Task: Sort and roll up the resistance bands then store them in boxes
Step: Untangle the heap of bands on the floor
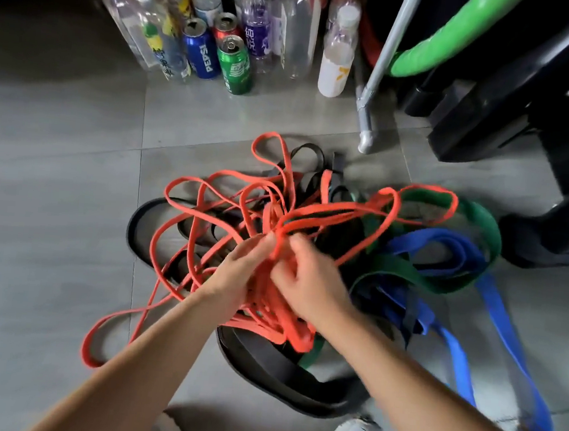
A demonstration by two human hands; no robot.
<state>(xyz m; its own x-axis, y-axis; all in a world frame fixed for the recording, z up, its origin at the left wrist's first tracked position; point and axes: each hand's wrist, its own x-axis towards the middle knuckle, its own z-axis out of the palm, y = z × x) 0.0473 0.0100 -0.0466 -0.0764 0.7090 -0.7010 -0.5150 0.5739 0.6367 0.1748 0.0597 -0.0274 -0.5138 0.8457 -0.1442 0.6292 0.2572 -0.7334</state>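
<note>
band spaghetti on the floor, both hands stuck in the orange

the grey tile floor [54, 195] is under everything. some glossy black equipment [525, 116] sits well beyond the right hand and off to its right. the pile itself lies under and around both hands. wide black bands [283, 370] sit beneath the wrists and out past the left hand. a blue band [495, 309] trails off to the right of the right hand, with a green band [481, 225] looped just beyond it. the thin orange bands [209, 188] lie on top, with loops spilling left of the left hand. plastic bottles [334, 65] and soda cans [237, 67] stand far ahead of the fingers. the left hand [236, 273] and right hand [314, 290] are nearly touching, and both have their fingers curled round a bunch of orange strands.
</note>
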